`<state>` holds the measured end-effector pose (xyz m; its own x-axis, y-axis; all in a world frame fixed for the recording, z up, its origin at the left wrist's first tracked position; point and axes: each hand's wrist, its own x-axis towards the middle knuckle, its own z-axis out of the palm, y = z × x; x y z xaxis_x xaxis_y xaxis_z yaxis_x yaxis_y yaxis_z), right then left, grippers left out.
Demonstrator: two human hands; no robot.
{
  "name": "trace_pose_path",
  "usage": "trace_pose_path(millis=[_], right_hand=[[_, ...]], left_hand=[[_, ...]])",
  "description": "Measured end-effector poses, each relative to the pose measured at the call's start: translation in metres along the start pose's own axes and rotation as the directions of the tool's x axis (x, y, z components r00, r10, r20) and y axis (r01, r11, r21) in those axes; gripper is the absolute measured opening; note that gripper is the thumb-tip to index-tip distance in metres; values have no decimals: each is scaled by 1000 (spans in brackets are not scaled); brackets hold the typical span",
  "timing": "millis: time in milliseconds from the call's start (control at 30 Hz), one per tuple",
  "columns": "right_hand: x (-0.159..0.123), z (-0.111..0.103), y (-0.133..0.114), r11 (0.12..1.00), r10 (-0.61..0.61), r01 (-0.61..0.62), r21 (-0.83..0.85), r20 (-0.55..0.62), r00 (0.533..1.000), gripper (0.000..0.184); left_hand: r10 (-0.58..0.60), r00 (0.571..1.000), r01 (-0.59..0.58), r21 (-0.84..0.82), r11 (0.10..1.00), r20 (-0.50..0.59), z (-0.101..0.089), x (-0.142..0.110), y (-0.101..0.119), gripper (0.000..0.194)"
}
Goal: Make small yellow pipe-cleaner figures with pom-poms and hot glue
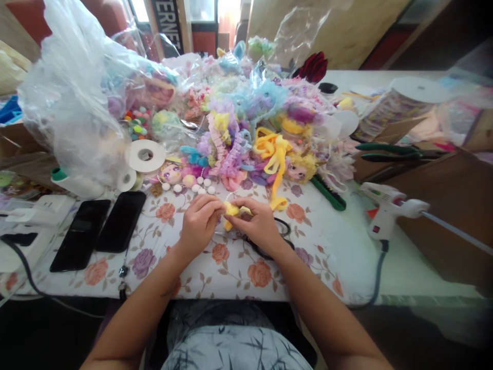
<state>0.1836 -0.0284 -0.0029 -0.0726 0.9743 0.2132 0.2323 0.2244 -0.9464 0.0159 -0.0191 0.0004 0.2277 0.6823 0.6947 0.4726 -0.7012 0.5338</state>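
Note:
Both hands meet over the front middle of the table. A small piece of fluffy yellow material (231,208) is pinched between them. My left hand (201,218) is closed, its thumb and fingertips on the left side of the piece. From the other side, my right hand (257,222) grips it with thumb and index finger. Black-handled scissors (284,226) lie partly hidden under my right hand. Just beyond is a bundle of yellow fuzzy ribbon (275,154), one end trailing toward my right hand. White beads (200,186) lie just past my left hand.
A colourful heap of ribbons and trims (231,113) covers the back. Two phones (79,235), a tape roll (147,155) and a plastic bag (77,92) are left. At right are a glue gun (383,208), a green-handled tool (329,192) and a cardboard box (447,221).

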Motion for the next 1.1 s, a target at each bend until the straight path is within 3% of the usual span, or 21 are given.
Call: trace_pose_path(millis=[133, 233, 300, 600, 867, 967, 1100], right_hand=[[1, 0, -1, 1000, -17, 17, -11, -22, 1000, 18], [2, 0, -1, 998, -48, 44, -51, -81, 996, 19], [2, 0, -1, 995, -72, 65, -77, -100, 992, 18], [1, 1, 2, 990, -109, 103, -96, -62, 992, 18], [-1, 5, 7, 980, -159, 148, -134, -75, 984, 16], [-1, 6, 6, 977, -164, 152, -146, -73, 984, 16], [0, 5, 4, 974, -161, 137, -181, -124, 979, 15]], left_hand=[[-101, 995, 101, -67, 993, 2, -1, 0, -1, 8], [-215, 974, 206, -129, 970, -68, -3, 2, -1, 8], [-232, 967, 218, -132, 967, -101, -4, 2, 0, 8], [-61, 997, 59, -67, 996, -38, 3, -1, 0, 6], [71, 997, -77, 161, 984, 42, 4, -2, -1, 11], [20, 999, -25, 119, 993, 41, 4, -3, -1, 11], [-162, 987, 161, -56, 985, -14, 2, -2, 1, 11]])
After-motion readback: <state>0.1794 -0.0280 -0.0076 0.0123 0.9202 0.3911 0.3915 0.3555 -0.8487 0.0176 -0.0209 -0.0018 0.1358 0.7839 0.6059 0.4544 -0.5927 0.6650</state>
